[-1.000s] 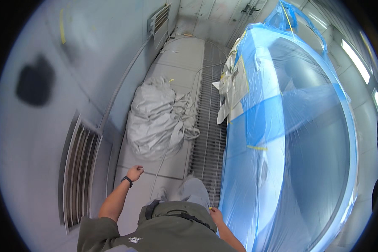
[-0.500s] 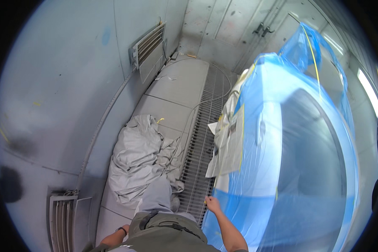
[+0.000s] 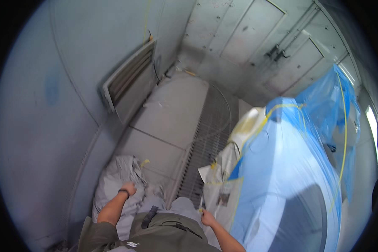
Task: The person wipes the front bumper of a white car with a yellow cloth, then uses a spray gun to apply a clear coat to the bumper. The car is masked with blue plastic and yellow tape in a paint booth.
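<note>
My right hand point(image 3: 207, 217) is closed in a pinch beside the masked car, with a small yellow piece point(image 3: 200, 210) at its fingertips; it may be tape. Beside it hangs pale masking paper point(image 3: 223, 197) edged with yellow tape. Blue plastic film point(image 3: 269, 168) covers the car's side and window. My left hand point(image 3: 130, 189), with a dark band at the wrist, hangs above a crumpled grey sheet point(image 3: 113, 176) on the floor. Its fingers look loosely curled, and nothing shows in them.
A slatted floor grate point(image 3: 206, 138) runs between pale floor panels point(image 3: 168, 113) and the car, with a thin hose point(image 3: 229, 105) across it. On the left wall is a louvred vent point(image 3: 130, 75). More blue film point(image 3: 329, 105) hangs at the car's far end.
I have moved forward along the car, and the view has tilted up toward the far wall. My left hand has swung forward over the grey sheet; my right hand keeps its pinch.
</note>
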A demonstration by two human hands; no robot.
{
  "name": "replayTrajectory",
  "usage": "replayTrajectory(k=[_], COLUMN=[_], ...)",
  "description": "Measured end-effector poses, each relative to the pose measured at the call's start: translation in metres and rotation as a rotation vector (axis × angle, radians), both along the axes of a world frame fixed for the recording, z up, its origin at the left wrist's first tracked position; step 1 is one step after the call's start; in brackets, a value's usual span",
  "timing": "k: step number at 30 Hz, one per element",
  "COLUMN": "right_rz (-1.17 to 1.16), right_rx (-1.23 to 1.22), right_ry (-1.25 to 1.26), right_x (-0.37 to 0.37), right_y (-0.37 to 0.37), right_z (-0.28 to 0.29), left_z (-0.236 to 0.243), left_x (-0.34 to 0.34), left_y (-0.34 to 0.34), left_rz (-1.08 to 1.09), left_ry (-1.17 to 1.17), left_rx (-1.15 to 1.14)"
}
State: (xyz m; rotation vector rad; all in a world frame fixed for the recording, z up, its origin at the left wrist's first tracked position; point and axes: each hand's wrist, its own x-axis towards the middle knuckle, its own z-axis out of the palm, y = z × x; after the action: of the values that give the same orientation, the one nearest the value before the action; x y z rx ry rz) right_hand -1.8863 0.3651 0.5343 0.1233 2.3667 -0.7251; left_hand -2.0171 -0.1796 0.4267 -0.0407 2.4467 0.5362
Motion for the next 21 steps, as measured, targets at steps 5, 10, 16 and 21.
replayTrajectory(k=[5, 10, 16, 21], right_rz=[-0.311, -0.163, -0.065, -0.136], right_rx=[-0.287, -0.148, -0.058, -0.035], right_ry=[-0.092, -0.098, -0.116, 0.186], right_x=[-0.091, -0.284, -0.574, -0.792], right_y=[0.015, 0.027, 0.034, 0.045], right_z=[-0.073, -0.122, -0.098, -0.012], left_z=[0.221, 0.356, 0.405, 0.419], left_x=[-0.337, -0.582, -0.820, -0.966], left_y=[0.022, 0.012, -0.039, -0.076], left_rz=[-0.155, -0.223, -0.253, -0.293], left_ry=[0.760, 1.026, 0.966, 0.898], left_rx=[0.067, -0.161, -0.647, -0.783])
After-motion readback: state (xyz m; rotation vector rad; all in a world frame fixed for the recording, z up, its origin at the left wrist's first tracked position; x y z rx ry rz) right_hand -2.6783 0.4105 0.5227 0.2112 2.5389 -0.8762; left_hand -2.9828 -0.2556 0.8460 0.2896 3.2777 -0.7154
